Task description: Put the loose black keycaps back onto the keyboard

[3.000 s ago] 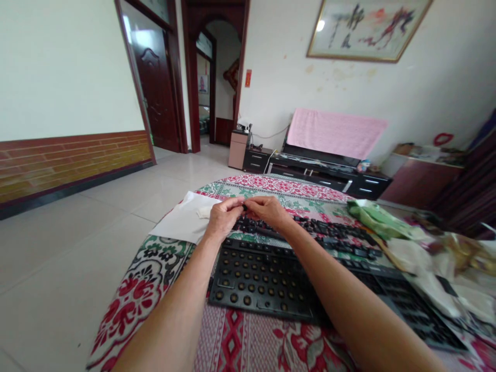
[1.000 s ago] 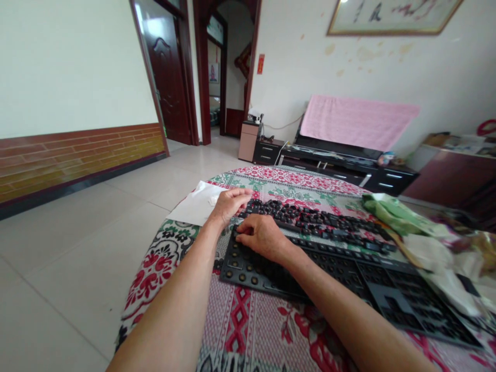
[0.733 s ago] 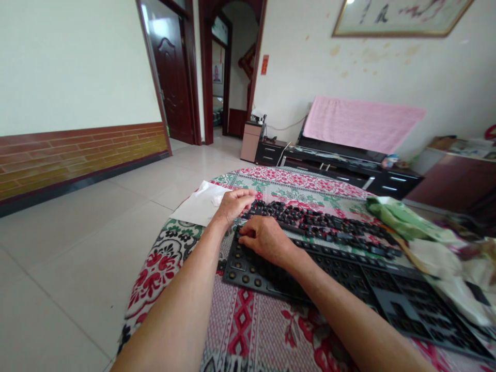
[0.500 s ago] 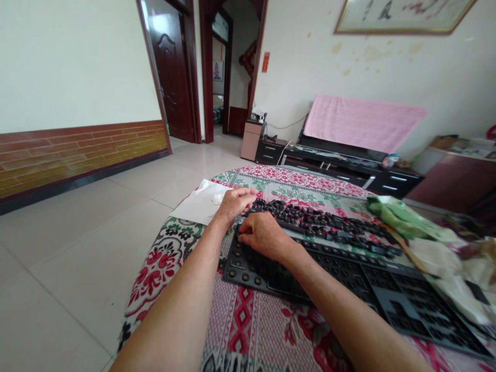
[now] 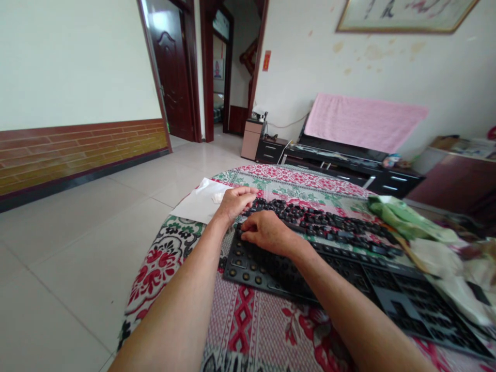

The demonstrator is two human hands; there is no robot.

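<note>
A black keyboard base (image 5: pixel 267 271) with its keycaps off lies on the patterned tablecloth (image 5: pixel 240 330). Behind it runs a row of loose black keycaps (image 5: pixel 321 223). My right hand (image 5: pixel 267 233) rests on the base's far left corner, fingers curled and pinched down against it; what they hold is hidden. My left hand (image 5: pixel 234 202) hovers at the left end of the keycap row, fingers loosely curled, beside a white paper sheet (image 5: pixel 196 205).
A green cloth (image 5: pixel 403 217) and crumpled bags (image 5: pixel 453 263) crowd the table's right side. Beyond the table stand a black TV cabinet (image 5: pixel 349 168) draped with a pink towel, a small brown box (image 5: pixel 251 139) and an open doorway (image 5: pixel 228 72). Tiled floor spreads to the left.
Three seconds ago both hands met pinching a keycap over the row. My right hand has since come down onto the keyboard base's left corner; my left hand stayed by the keycaps.
</note>
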